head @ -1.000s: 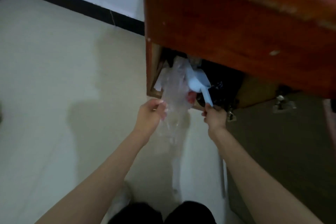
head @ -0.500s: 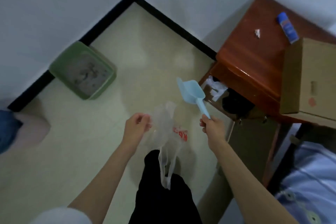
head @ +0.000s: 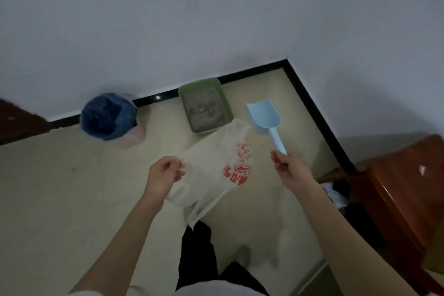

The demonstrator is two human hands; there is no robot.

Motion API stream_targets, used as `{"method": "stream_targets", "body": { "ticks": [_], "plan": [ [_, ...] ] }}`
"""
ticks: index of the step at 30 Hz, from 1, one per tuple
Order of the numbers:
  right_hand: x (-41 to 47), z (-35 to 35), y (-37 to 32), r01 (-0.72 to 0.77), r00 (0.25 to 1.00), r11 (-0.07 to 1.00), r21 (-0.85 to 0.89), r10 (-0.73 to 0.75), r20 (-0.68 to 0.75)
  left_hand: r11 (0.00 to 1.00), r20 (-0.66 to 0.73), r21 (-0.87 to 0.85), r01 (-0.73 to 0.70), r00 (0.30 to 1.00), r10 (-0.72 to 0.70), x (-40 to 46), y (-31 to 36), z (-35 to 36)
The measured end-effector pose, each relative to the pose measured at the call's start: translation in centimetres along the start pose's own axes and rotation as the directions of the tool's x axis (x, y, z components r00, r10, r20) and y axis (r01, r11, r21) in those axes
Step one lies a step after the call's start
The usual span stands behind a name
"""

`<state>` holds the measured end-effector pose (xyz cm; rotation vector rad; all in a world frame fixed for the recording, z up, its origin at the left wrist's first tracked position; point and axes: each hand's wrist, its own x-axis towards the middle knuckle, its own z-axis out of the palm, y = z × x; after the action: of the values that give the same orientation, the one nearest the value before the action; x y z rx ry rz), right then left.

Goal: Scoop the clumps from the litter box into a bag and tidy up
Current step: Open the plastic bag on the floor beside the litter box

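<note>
My left hand point(head: 165, 175) pinches the bag point(head: 216, 170). My right hand point(head: 288, 168) grips the scoop point(head: 264, 116). The litter box point(head: 205, 106) sits in the corner ahead, clumps still inside. No scooping done yet; the bag looks empty.

A pale blue plastic scoop point(head: 263, 114) has one even tone from bowl to handle. The thin translucent white plastic bag point(head: 217, 170) carries red printed characters and a red emblem on one side. The rectangular litter box point(head: 205, 106) is light green, holding grey litter mottled with darker grey clumps. A round bin point(head: 111, 118) is lined with deep blue plastic and shows a pale pink rim. The floor point(head: 72, 199) is cream, edged by a black skirting strip point(head: 310, 108) beneath a white wall point(head: 168, 19). The wooden cabinet point(head: 408, 187) is glossy reddish brown.
</note>
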<state>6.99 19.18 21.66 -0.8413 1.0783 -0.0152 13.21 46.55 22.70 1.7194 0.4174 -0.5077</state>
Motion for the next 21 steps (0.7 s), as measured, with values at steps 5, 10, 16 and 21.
{"method": "stream_targets", "body": {
  "ticks": [5,10,16,21],
  "plan": [
    [3.9,9.0,0.9,-0.042,0.999,0.996,-0.076,0.042,0.001,0.998,-0.044,-0.027,0.053,0.998,-0.054,5.6,0.9,-4.7],
    [9.2,15.4,2.6,-0.117,0.992,0.992,-0.051,0.114,-0.055,0.995,-0.058,0.006,0.104,0.993,-0.103,11.5,1.2,-8.2],
    [15.7,17.5,4.3,-0.21,0.973,0.978,0.001,0.209,-0.101,0.983,-0.075,0.002,0.185,0.98,-0.184,17.3,0.5,-7.1],
    [24.1,16.7,5.0,-0.254,0.96,0.967,0.013,0.254,-0.115,0.981,-0.106,-0.006,0.192,0.976,-0.192,23.8,-1.9,-3.4]
  ]
}}
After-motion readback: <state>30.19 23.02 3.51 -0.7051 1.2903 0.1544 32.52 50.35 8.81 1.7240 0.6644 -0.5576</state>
